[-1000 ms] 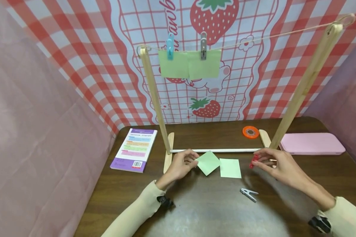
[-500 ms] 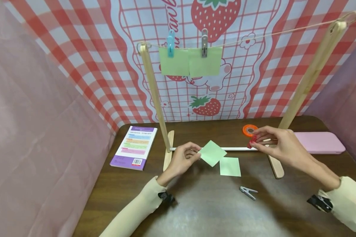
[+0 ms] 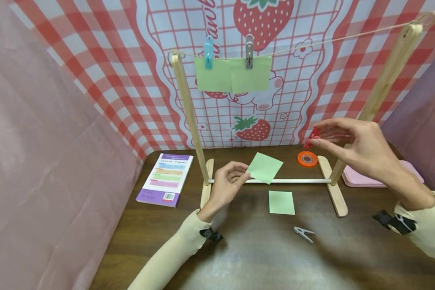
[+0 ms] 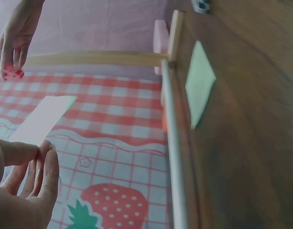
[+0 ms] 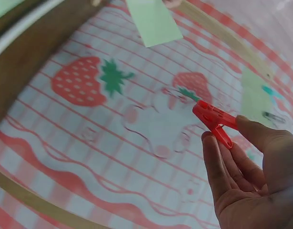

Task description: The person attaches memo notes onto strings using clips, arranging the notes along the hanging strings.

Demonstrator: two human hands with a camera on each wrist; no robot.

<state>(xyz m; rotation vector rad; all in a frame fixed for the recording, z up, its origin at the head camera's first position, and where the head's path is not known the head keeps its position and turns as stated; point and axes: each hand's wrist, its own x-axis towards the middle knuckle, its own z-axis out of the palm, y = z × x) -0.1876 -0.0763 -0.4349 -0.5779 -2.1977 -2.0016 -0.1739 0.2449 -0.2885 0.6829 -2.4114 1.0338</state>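
Green hung notes (image 3: 233,76): two are fastened side by side in the upper middle of the head view, one by a blue clip (image 3: 208,52), the other by a grey clip (image 3: 249,52); this half of the work can be judged done.
String (image 3: 348,39): it is stretched between two wooden posts (image 3: 187,110), and beyond the grey clip it is carried on to the upper right of the frame.
Held note (image 3: 265,168): its left corner is pinched by the left hand (image 3: 227,183) near the centre of the frame; it is lifted off the table (image 3: 253,257), well below the string, and no clip has yet been put on it.
Red clip (image 3: 311,139): it is grasped between thumb and fingers of the right hand (image 3: 362,147), right of centre; nothing is seen caught in its mouth in the right wrist view.
Loose note (image 3: 281,202): it is laid flat on the table, lower right of centre, untouched.
Silver clip (image 3: 304,234): it is left lying just below the loose note, held by neither hand.
Remaining: two notes, by this count, are unhung, with two clips unused.
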